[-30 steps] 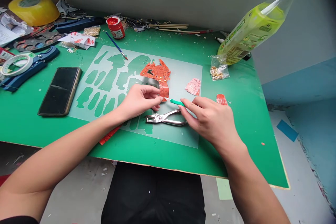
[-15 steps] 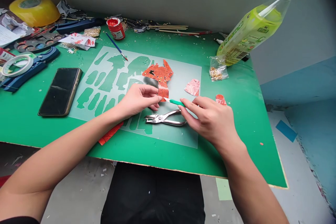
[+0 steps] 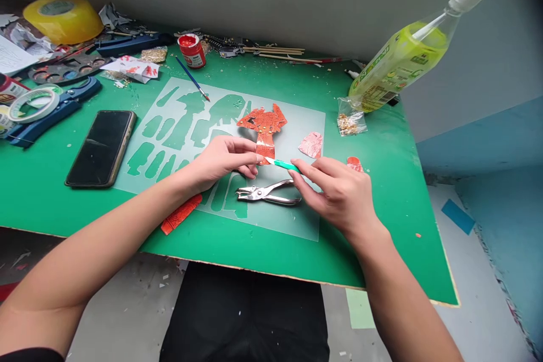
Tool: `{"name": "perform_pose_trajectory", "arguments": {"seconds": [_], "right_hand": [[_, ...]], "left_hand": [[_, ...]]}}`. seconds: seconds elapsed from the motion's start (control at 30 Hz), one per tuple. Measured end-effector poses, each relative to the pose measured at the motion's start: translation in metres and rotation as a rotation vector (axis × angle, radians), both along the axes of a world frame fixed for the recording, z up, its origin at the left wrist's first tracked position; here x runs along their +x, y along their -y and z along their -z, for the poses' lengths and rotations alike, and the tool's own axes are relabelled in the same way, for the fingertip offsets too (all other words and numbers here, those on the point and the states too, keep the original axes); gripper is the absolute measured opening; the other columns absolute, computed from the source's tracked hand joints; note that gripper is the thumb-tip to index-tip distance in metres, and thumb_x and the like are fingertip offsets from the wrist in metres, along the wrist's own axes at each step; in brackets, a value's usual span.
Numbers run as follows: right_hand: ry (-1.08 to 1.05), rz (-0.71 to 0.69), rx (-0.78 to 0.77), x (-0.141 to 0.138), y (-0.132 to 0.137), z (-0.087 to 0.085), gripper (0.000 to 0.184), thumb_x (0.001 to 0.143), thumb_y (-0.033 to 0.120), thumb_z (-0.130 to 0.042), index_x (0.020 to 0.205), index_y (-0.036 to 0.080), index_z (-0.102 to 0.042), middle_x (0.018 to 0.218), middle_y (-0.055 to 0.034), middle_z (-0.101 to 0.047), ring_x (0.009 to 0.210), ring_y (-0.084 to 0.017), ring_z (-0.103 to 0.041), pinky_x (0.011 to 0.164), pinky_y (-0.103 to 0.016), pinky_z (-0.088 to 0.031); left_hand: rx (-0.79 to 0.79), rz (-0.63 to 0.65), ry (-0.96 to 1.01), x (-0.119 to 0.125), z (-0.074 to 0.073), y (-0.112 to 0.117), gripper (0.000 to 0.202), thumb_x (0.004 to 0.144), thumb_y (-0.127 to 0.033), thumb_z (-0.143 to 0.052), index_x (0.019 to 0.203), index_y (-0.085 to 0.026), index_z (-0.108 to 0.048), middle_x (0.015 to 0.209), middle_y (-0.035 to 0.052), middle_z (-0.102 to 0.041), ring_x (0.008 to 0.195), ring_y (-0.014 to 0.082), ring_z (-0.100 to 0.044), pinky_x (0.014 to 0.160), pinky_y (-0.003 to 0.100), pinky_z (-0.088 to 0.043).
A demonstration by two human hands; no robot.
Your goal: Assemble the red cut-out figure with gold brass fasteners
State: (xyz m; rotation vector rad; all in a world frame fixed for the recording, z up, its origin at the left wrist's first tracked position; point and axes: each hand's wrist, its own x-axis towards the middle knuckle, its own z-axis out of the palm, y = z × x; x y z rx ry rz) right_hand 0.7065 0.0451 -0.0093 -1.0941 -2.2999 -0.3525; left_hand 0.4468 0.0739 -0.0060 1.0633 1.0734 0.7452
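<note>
Swung rightward since earlier, the red cutout (image 3: 266, 141) is pinched beyond the hole punch (image 3: 259, 193) by the left-hand grip (image 3: 224, 164), the knife (image 3: 284, 165) by the right-hand grip (image 3: 339, 186). Paint (image 3: 189, 41) is held in the jar (image 3: 195, 56), liquid (image 3: 435, 41) in the bottle (image 3: 392, 70).

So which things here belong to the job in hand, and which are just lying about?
Likely part of the job:
red cut-out, held in the left hand
green-handled tool, held in the right hand, tip at the cut-out's lower end

Lying about, unheld:
phone
yellow tape roll
bottle
paintbrush
silver punch (might belong; can't tell)
</note>
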Motion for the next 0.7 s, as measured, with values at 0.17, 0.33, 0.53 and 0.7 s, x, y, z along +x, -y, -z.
{"name": "perform_pose_trajectory", "arguments": {"seconds": [0.17, 0.33, 0.53, 0.7], "right_hand": [[-0.032, -0.017, -0.013, -0.0003, -0.0013, 0.0004, 0.019, 0.102, 0.030, -0.067, 0.105, 0.022, -0.084, 0.066, 0.0003, -0.067, 0.060, -0.011, -0.055, 0.055, -0.027, -0.031], [-0.070, -0.019, -0.033, 0.0002, -0.0018, 0.0021, 0.017, 0.101, 0.030, -0.069, 0.105, 0.023, -0.084, 0.065, 0.0010, -0.066, 0.059, -0.011, -0.055, 0.053, -0.027, -0.031], [-0.095, -0.034, -0.025, 0.0000, -0.0024, 0.0010, 0.015, 0.100, 0.029, -0.070, 0.104, 0.022, -0.084, 0.067, 0.0002, -0.068, 0.058, -0.011, -0.055, 0.055, -0.027, -0.035], [-0.119, -0.039, -0.042, -0.0007, -0.0026, 0.0016, 0.015, 0.099, 0.028, -0.071, 0.103, 0.021, -0.084, 0.067, -0.0002, -0.067, 0.058, -0.011, -0.054, 0.054, -0.027, -0.034]], "left_hand": [[-0.032, 0.001, 0.037, -0.0008, -0.0017, -0.0013, 0.022, 0.078, -0.029, -0.089, 0.093, -0.013, -0.084, 0.081, 0.0055, -0.077, 0.069, 0.0110, -0.069, 0.068, 0.021, -0.060], [-0.041, -0.005, 0.069, -0.0018, -0.0007, -0.0023, 0.019, 0.078, -0.027, -0.088, 0.091, -0.013, -0.084, 0.082, 0.0058, -0.077, 0.068, 0.0103, -0.069, 0.069, 0.021, -0.060], [-0.034, -0.015, 0.071, -0.0024, 0.0010, -0.0027, 0.019, 0.079, -0.026, -0.088, 0.094, -0.014, -0.084, 0.084, 0.0066, -0.078, 0.069, 0.0101, -0.069, 0.070, 0.022, -0.060], [-0.024, 0.000, 0.076, -0.0029, 0.0023, -0.0027, 0.018, 0.080, -0.028, -0.088, 0.093, -0.015, -0.084, 0.085, 0.0063, -0.078, 0.069, 0.0101, -0.069, 0.071, 0.022, -0.061]]}}
